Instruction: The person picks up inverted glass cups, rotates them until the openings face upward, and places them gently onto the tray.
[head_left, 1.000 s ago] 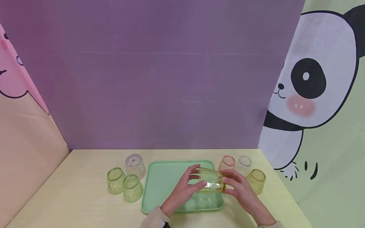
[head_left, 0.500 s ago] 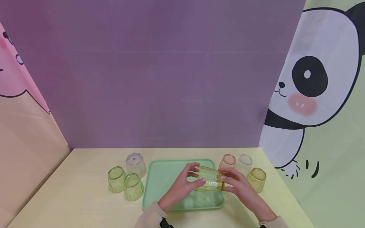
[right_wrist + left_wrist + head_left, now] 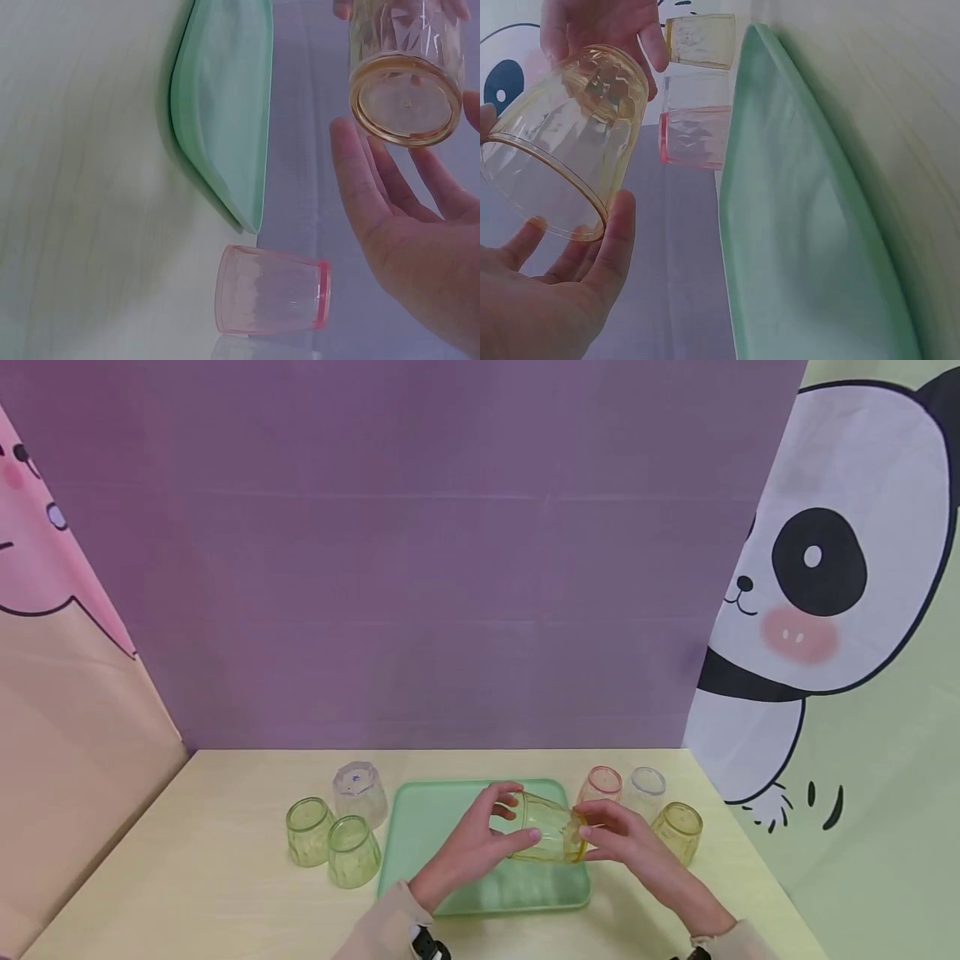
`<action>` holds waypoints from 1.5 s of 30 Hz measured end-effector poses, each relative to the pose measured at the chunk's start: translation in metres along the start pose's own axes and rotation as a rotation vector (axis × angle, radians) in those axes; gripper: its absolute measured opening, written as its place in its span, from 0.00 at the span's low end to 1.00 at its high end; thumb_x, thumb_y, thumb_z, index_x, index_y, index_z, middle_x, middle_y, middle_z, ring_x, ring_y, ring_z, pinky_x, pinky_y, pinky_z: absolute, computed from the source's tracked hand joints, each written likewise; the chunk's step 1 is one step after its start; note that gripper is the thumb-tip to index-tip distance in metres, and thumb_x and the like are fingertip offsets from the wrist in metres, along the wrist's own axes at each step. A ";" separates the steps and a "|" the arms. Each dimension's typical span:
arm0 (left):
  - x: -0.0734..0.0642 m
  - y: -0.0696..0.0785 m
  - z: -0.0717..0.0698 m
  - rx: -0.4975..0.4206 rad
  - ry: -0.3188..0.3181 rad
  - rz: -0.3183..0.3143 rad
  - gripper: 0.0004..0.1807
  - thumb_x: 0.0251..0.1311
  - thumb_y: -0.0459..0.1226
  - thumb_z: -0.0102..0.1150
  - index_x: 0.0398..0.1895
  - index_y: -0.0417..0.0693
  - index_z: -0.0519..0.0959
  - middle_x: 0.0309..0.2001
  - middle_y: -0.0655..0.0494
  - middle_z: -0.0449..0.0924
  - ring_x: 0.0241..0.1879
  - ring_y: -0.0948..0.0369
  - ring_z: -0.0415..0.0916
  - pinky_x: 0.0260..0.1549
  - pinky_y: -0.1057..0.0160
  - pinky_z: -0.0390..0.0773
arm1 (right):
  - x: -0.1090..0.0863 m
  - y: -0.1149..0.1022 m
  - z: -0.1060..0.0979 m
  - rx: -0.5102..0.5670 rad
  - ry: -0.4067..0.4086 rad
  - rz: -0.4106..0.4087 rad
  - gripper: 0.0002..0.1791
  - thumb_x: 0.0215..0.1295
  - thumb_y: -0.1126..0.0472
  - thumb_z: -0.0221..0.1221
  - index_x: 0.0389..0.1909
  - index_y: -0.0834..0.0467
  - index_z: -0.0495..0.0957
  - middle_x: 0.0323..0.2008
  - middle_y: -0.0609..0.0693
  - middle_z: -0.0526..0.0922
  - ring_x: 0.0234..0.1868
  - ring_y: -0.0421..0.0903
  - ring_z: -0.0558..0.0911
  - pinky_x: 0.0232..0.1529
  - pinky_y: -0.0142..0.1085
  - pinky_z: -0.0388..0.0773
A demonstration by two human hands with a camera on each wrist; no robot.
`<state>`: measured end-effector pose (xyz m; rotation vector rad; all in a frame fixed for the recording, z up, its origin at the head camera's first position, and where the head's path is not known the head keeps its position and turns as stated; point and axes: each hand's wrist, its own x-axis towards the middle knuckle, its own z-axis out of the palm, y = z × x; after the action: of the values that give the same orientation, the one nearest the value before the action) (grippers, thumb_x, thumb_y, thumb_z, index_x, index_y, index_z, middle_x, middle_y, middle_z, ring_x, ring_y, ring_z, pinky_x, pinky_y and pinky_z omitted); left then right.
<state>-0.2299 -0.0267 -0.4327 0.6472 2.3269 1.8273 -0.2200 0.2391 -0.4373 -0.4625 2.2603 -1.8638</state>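
A clear yellow drinking glass (image 3: 547, 833) lies sideways in the air above the green tray (image 3: 442, 806), between both hands. My left hand (image 3: 474, 850) holds its mouth end, thumb on the near side and fingers across the far side. The right hand (image 3: 630, 843) holds the thick base end with thumb and fingers. In the left wrist view the open mouth of the yellow glass (image 3: 577, 124) points toward the left hand (image 3: 555, 300). The right wrist view shows its round amber base (image 3: 406, 101) beside the right fingers (image 3: 352, 157). I see nothing inside the glass.
Left of the tray, two green glasses (image 3: 309, 833) (image 3: 354, 853) and a pale purple glass (image 3: 360, 793) stand mouth down on the table (image 3: 225, 893). On the right are a pink glass (image 3: 600, 783), a clear glass (image 3: 647, 789) and another yellow glass (image 3: 678, 831). A purple wall (image 3: 450, 568) rises behind.
Both hands have shifted slightly left with the yellow glass, and it tilts a little more. The grip of both hands stays on it; the other glasses and the tray have not moved.
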 end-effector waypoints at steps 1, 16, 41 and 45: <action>0.000 0.001 -0.001 0.010 0.004 -0.003 0.34 0.63 0.48 0.68 0.70 0.53 0.68 0.60 0.48 0.71 0.57 0.49 0.71 0.46 0.53 0.78 | 0.000 -0.001 0.000 -0.007 -0.004 0.000 0.27 0.72 0.60 0.60 0.64 0.72 0.68 0.54 0.63 0.77 0.50 0.47 0.83 0.50 0.45 0.83; -0.003 0.005 -0.013 0.171 0.054 0.049 0.35 0.58 0.50 0.71 0.66 0.52 0.71 0.57 0.53 0.71 0.53 0.54 0.72 0.42 0.58 0.79 | -0.007 -0.010 -0.018 -0.246 -0.066 0.016 0.22 0.70 0.60 0.62 0.57 0.71 0.75 0.47 0.62 0.82 0.42 0.49 0.85 0.41 0.39 0.84; -0.010 0.013 -0.038 0.492 0.092 0.034 0.37 0.55 0.56 0.69 0.67 0.56 0.71 0.55 0.58 0.71 0.53 0.56 0.73 0.48 0.51 0.75 | -0.019 -0.030 -0.043 -0.770 0.089 -0.025 0.08 0.64 0.58 0.66 0.41 0.56 0.83 0.30 0.42 0.81 0.33 0.37 0.80 0.34 0.34 0.78; -0.010 0.012 -0.041 0.534 0.103 0.036 0.37 0.55 0.56 0.69 0.67 0.56 0.71 0.56 0.54 0.71 0.54 0.55 0.73 0.49 0.50 0.75 | -0.019 -0.032 -0.046 -0.819 0.096 -0.018 0.09 0.64 0.59 0.66 0.42 0.58 0.83 0.33 0.43 0.82 0.34 0.39 0.80 0.36 0.37 0.78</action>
<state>-0.2316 -0.0658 -0.4120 0.6610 2.9141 1.2658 -0.2135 0.2825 -0.3980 -0.4926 3.0198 -0.8899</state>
